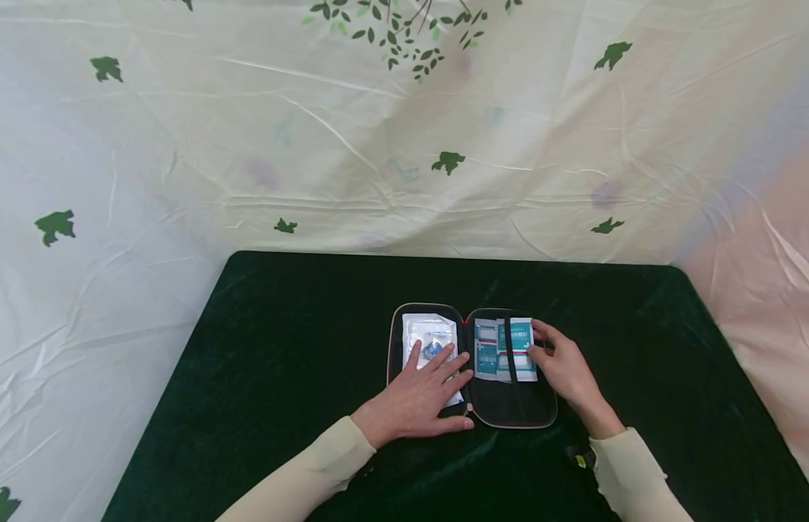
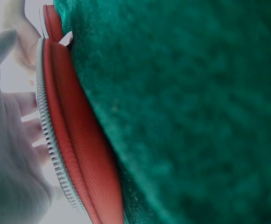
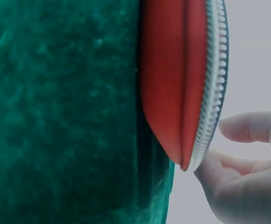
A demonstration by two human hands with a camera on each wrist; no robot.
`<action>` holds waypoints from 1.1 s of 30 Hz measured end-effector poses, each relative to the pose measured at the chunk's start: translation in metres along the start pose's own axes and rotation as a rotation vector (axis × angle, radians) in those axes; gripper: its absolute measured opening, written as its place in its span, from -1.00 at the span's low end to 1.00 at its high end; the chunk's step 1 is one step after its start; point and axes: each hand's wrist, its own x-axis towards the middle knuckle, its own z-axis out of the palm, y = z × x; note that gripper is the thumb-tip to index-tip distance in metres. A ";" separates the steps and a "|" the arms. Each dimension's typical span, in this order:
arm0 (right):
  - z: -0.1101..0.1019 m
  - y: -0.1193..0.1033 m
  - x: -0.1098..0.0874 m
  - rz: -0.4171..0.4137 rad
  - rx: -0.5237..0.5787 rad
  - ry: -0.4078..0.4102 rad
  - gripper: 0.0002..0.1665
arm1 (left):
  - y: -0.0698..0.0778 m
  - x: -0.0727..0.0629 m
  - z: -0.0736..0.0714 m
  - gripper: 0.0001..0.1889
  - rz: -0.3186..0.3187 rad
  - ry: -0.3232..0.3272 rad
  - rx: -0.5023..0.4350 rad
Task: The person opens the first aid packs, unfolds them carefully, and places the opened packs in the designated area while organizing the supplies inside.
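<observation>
Pale cloth with green leaves and bird-ish shapes hangs behind a dark green velvety table; on that, a bit right of the middle, a case lies unfolded flat, red outside with a metal zip; its left half has a white packet in it, and the left hand lies over that with fingers spread wide, partly hiding it; right half's got teal-and-white packets, overlapping, under a black strap; the right hand sits at their right edge, narrow gap between thumb and fingers, though I can't tell if it's really pinching one
</observation>
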 end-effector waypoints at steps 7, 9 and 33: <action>0.001 -0.001 0.002 -0.035 -0.138 0.012 -0.37 | -0.001 0.000 0.000 -0.10 0.003 0.001 -0.006; 0.001 -0.003 0.002 -0.036 -0.168 0.010 -0.36 | -0.001 0.000 0.001 -0.10 0.006 0.000 -0.008; 0.012 -0.010 0.006 -0.019 -0.193 -0.023 -0.34 | -0.001 -0.001 0.003 -0.10 0.015 0.009 -0.008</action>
